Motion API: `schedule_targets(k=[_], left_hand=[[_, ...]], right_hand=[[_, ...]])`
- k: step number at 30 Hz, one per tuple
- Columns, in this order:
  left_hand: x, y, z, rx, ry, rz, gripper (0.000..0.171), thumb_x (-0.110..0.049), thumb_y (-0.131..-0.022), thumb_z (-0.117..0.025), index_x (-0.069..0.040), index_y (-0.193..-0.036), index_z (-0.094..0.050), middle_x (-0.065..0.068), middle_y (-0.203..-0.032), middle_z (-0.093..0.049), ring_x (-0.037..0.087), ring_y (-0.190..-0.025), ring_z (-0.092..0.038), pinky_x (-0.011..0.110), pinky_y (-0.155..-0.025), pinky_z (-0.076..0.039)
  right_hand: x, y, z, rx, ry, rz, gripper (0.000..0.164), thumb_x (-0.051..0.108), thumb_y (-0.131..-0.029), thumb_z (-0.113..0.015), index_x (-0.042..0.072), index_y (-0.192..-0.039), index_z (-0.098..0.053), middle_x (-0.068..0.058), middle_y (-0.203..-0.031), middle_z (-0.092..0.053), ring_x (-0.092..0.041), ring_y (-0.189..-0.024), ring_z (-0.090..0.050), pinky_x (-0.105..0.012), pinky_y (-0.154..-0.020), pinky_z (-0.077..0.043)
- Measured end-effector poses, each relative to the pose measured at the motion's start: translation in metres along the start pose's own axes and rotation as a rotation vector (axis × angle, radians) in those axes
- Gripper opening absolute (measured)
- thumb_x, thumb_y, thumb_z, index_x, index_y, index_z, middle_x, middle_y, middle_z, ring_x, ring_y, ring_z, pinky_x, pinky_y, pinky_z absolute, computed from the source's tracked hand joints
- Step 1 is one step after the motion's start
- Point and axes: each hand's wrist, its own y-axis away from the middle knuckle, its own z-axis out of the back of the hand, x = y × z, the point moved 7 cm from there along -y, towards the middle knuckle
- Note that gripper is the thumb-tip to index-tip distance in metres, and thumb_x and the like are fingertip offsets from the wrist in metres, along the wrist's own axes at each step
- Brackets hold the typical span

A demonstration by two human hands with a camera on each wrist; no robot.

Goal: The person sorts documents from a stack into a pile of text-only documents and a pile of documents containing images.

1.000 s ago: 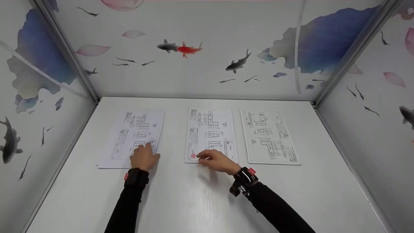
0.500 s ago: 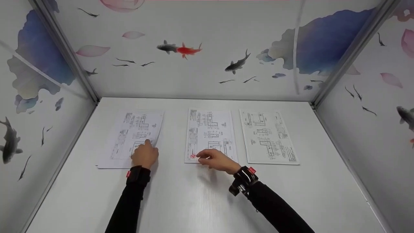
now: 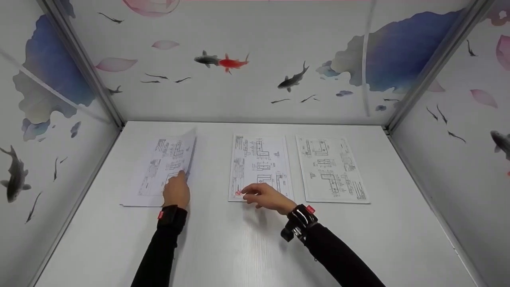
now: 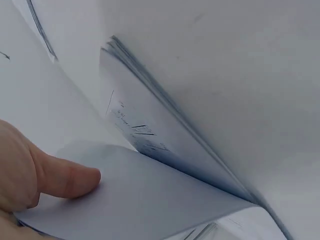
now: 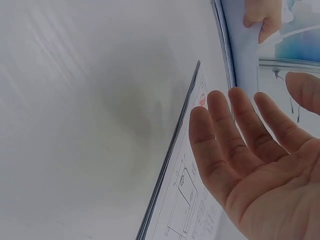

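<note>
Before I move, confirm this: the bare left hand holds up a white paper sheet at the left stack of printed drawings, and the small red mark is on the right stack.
One thing is wrong: the small red mark is on the middle stack of white printed drawings, as the head view shows. The rest stands.

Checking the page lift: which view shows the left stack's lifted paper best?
Left wrist: the lifted paper looms close, its curve visible. Head shows it smaller, from above; right wrist, only a strip by the left hand.
</note>
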Motion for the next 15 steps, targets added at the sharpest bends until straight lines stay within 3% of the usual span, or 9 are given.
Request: schedule_targets(k=[4, 8, 15], left_hand=[[-0.011, 0.003, 0.003, -0.060, -0.008, -0.040, 0.031, -0.005, -0.101, -0.045, 0.003, -0.129, -0.057, 0.030, -0.106, -0.064, 0.046, -0.095, -0.064, 0.056, -0.075, -0.053], [-0.031, 0.007, 0.008, -0.132, -0.026, -0.146, 0.036, 0.000, -0.098, -0.050, 0.001, -0.133, -0.057, 0.033, -0.113, -0.062, 0.047, -0.098, -0.064, 0.055, -0.080, -0.053], [-0.065, 0.018, 0.001, -0.094, -0.025, -0.233, 0.048, 0.004, -0.094, -0.056, -0.008, -0.140, -0.053, 0.032, -0.132, -0.054, 0.047, -0.115, -0.059, 0.054, -0.094, -0.050]], right_hand=[[-0.002, -0.002, -0.001, 0.001, -0.025, -0.001, 0.037, 0.023, -0.098, -0.059, 0.002, -0.128, -0.061, -0.018, -0.128, -0.063, -0.037, -0.112, -0.062, -0.050, -0.089, -0.054], [-0.003, -0.007, 0.002, -0.010, -0.083, -0.024, 0.038, 0.024, -0.098, -0.058, 0.001, -0.129, -0.060, -0.020, -0.127, -0.063, -0.036, -0.114, -0.063, -0.050, -0.091, -0.053], [0.001, -0.015, 0.002, -0.052, -0.209, -0.032, 0.044, 0.029, -0.102, -0.052, -0.003, -0.132, -0.056, -0.022, -0.125, -0.064, -0.036, -0.114, -0.064, -0.045, -0.091, -0.055]])
